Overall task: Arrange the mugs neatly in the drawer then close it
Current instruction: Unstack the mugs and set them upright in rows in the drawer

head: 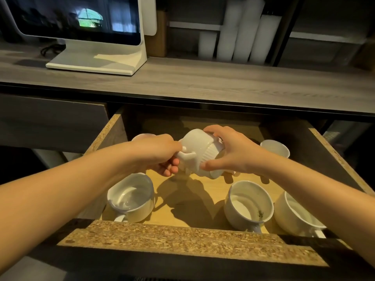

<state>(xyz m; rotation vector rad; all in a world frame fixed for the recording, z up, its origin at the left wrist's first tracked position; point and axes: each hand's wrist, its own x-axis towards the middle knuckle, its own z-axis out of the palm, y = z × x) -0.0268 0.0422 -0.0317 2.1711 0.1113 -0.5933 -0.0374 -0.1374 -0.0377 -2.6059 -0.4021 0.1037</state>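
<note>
A wooden drawer (182, 238) stands pulled out below the counter. Above its middle I hold a white ribbed mug (199, 151), tipped on its side. My left hand (160, 157) grips its handle and my right hand (229, 153) clasps its body. Another white mug seems nested under it, partly hidden. Upright white mugs stand along the drawer's front: one at the left (132, 197), one right of centre (248, 203) with dark specks inside, one at the far right (296, 211). Two more sit further back, one at the left (142, 136) and one at the right (275, 148).
A grey wooden counter (203, 78) runs above the drawer, carrying a white screen on a stand (97, 35). Stacks of white cups (239, 31) stand on shelves behind it. The drawer's bare floor (188, 199) shows between the front mugs.
</note>
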